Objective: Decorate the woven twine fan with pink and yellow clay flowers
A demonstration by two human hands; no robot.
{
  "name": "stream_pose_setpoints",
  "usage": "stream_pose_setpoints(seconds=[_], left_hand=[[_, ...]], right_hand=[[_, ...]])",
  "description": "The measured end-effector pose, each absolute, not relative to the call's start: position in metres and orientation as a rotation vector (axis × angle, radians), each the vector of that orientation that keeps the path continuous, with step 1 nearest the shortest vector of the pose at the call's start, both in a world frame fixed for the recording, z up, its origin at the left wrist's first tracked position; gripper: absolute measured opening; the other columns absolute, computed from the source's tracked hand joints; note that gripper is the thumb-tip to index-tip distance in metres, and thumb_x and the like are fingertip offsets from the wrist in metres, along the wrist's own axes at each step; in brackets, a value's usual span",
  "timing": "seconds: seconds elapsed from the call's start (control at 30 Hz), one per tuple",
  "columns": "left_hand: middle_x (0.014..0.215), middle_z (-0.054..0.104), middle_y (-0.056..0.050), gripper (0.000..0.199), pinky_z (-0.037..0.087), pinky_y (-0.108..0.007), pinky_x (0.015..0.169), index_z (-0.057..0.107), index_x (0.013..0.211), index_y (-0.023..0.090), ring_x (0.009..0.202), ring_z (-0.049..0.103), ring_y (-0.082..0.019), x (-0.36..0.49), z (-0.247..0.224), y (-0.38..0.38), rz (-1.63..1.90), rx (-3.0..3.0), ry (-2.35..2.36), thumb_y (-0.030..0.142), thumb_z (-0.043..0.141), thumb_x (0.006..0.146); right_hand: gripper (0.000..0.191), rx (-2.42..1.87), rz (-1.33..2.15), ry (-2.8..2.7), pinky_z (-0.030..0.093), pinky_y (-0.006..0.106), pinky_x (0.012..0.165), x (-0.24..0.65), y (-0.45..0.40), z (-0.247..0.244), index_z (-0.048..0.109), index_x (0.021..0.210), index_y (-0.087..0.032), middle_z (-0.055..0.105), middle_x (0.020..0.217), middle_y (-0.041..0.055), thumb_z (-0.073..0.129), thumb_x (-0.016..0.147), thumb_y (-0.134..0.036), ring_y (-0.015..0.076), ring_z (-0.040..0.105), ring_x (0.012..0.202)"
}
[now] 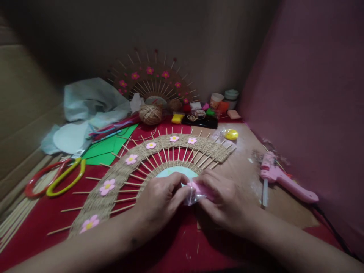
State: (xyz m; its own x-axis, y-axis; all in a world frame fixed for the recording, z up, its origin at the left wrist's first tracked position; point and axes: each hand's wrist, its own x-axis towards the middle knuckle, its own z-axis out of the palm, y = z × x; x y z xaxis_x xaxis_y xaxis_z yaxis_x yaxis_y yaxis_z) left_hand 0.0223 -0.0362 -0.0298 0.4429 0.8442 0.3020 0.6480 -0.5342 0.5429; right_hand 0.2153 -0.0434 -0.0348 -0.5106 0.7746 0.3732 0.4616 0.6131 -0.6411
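Both my hands meet in front of a woven half-circle fan. My left hand (165, 195) pinches the clear edge of a small plastic packet (195, 194) with pink stuff inside. On the packet's other side, my right hand (220, 195) grips the pink part, its fingers curled round it. Under and behind the hands lies the woven twine fan (160, 142) with thin wooden sticks and a pale blue centre (176, 170). Pink flowers (131, 159) with yellow middles sit along its outer band; its right end carries none.
Scissors (54, 178) with red and yellow handles lie left on green sheets (109, 148). A pink glue gun (284, 178) rests right on brown board (247, 182). Behind are a twine ball (150, 113), a black phone-like slab (200, 121), a yellow packet (231, 134) and a second flowered fan (152, 77).
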Motion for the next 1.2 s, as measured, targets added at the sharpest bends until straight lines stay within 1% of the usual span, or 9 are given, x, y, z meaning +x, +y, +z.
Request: stream_pose_setpoints(seconds=[0.37, 0.43, 0.47, 0.5, 0.57, 0.7, 0.87, 1.07, 1.2], left_hand=[[0.058, 0.058, 0.001, 0.021, 0.041, -0.023, 0.05, 0.058, 0.068, 0.017, 0.052, 0.052, -0.01, 0.025, -0.021, -0.035, 0.764, 2.068, 1.237, 0.029, 0.052, 0.083], [0.05, 0.051, 0.004, 0.019, 0.035, -0.02, 0.038, 0.057, 0.069, 0.018, 0.04, 0.044, -0.007, 0.023, -0.014, -0.033, 0.695, 1.684, 1.15, 0.031, 0.053, 0.083], [0.044, 0.044, 0.007, 0.02, 0.027, -0.018, 0.031, 0.055, 0.071, 0.018, 0.032, 0.035, -0.006, 0.021, -0.01, -0.032, 0.629, 1.455, 1.083, 0.033, 0.054, 0.083], [0.041, 0.04, 0.009, 0.019, 0.02, -0.017, 0.028, 0.054, 0.071, 0.019, 0.028, 0.029, -0.004, 0.02, -0.006, -0.03, 0.603, 1.265, 0.977, 0.034, 0.056, 0.083], [0.04, 0.037, 0.01, 0.02, 0.017, -0.015, 0.028, 0.052, 0.069, 0.018, 0.027, 0.023, -0.002, 0.017, 0.002, -0.027, 0.616, 1.027, 0.823, 0.032, 0.058, 0.083], [0.047, 0.05, 0.005, 0.016, 0.028, -0.013, 0.034, 0.057, 0.071, 0.014, 0.03, 0.034, 0.0, 0.017, 0.005, -0.023, 0.753, 0.879, 0.73, 0.024, 0.059, 0.084], [0.066, 0.066, -0.003, 0.01, 0.042, -0.012, 0.04, 0.064, 0.074, 0.012, 0.048, 0.058, -0.006, 0.021, -0.004, -0.022, 0.778, 0.865, 0.739, 0.019, 0.064, 0.08], [0.068, 0.067, -0.003, 0.011, 0.045, -0.014, 0.04, 0.062, 0.065, 0.012, 0.048, 0.06, -0.008, 0.019, -0.007, -0.024, 0.797, 0.85, 0.753, 0.012, 0.07, 0.073], [0.062, 0.064, 0.002, 0.014, 0.046, -0.014, 0.043, 0.065, 0.087, 0.018, 0.046, 0.058, -0.007, 0.017, -0.013, -0.025, 0.817, 0.822, 0.766, 0.013, 0.07, 0.075]], right_hand=[[0.015, -0.907, 0.702, -2.195, 0.047, 0.03, 0.065, 0.215, -0.041, -0.033, 0.059, 0.096, -0.011, 0.054, 0.087, 0.0082, 0.048, 0.087, -0.013, 0.016, 0.054, 0.075], [0.015, -0.89, 0.708, -2.18, 0.046, 0.029, 0.064, 0.215, -0.041, -0.03, 0.06, 0.095, -0.011, 0.054, 0.085, 0.0076, 0.049, 0.086, -0.012, 0.0154, 0.054, 0.074], [0.016, -0.888, 0.698, -2.17, 0.046, 0.028, 0.063, 0.215, -0.041, -0.029, 0.061, 0.096, -0.01, 0.054, 0.084, 0.0074, 0.049, 0.086, -0.011, 0.0151, 0.054, 0.073], [0.017, -0.891, 0.683, -2.16, 0.046, 0.028, 0.063, 0.216, -0.041, -0.029, 0.061, 0.097, -0.009, 0.054, 0.084, 0.0072, 0.049, 0.085, -0.01, 0.0147, 0.054, 0.072], [0.018, -0.925, 0.663, -2.142, 0.045, 0.028, 0.063, 0.218, -0.041, -0.029, 0.061, 0.099, -0.009, 0.054, 0.084, 0.0067, 0.05, 0.085, -0.009, 0.0143, 0.054, 0.073], [0.016, -0.968, 0.673, -2.124, 0.045, 0.027, 0.066, 0.22, -0.039, -0.031, 0.061, 0.097, -0.012, 0.056, 0.085, 0.0056, 0.052, 0.084, -0.009, 0.0137, 0.055, 0.075], [0.012, -0.868, 0.655, -2.185, 0.044, 0.026, 0.061, 0.22, -0.04, -0.031, 0.06, 0.089, -0.011, 0.054, 0.08, 0.006, 0.051, 0.082, -0.008, 0.0137, 0.052, 0.07], [0.014, -0.767, 0.695, -2.263, 0.047, 0.026, 0.061, 0.218, -0.042, -0.032, 0.06, 0.09, -0.009, 0.055, 0.082, 0.0093, 0.05, 0.08, -0.007, 0.015, 0.052, 0.072], [0.014, -0.745, 0.723, -2.272, 0.049, 0.029, 0.069, 0.216, -0.041, -0.035, 0.059, 0.093, -0.012, 0.057, 0.088, 0.0103, 0.047, 0.084, -0.012, 0.0161, 0.054, 0.078]])
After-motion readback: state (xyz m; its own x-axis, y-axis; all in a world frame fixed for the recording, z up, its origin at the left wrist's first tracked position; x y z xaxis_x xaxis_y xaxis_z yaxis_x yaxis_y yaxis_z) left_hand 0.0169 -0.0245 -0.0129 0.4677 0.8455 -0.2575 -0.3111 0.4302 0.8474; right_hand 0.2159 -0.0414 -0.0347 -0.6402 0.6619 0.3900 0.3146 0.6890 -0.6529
